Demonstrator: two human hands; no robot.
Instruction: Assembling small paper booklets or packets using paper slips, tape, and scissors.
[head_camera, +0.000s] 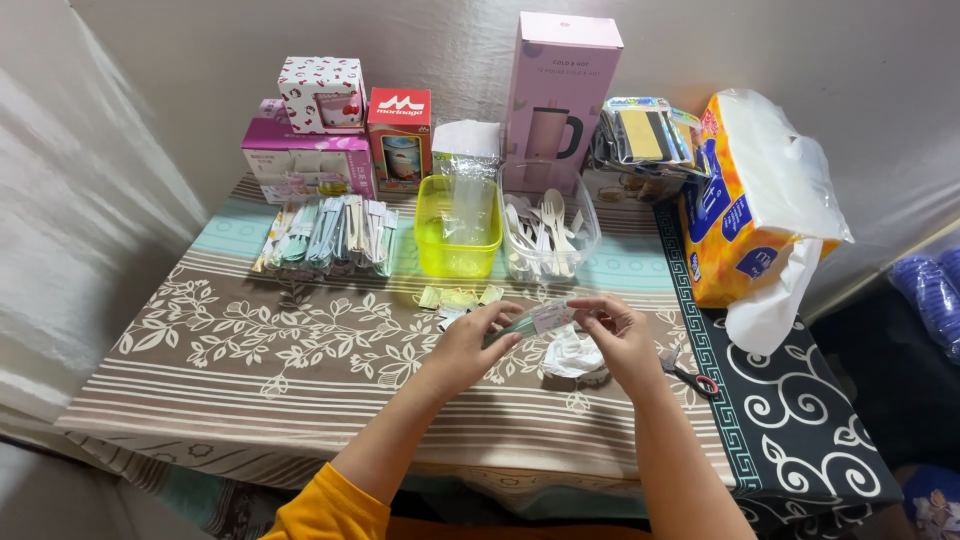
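Both hands met over the tablecloth (300, 370), the left hand (468, 345) and right hand (618, 335) each pinched shut on one end of a slim clear packet (530, 322) lying crosswise between them, equally near, just above a crumpled tissue (572, 355).

Both hands (470, 345) (620, 335) raised together, fingers pinching, forearms converging.

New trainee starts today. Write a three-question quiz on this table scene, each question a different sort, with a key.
1. True or false: both hands hold one slim packet.
2. Which container holds the loose plastic cutlery? A yellow-green tub B clear tub
3. What lies on the cloth just right of the right hand?

Key: 1 true. 2 B. 3 scissors; the left hand is on the packet's other end.
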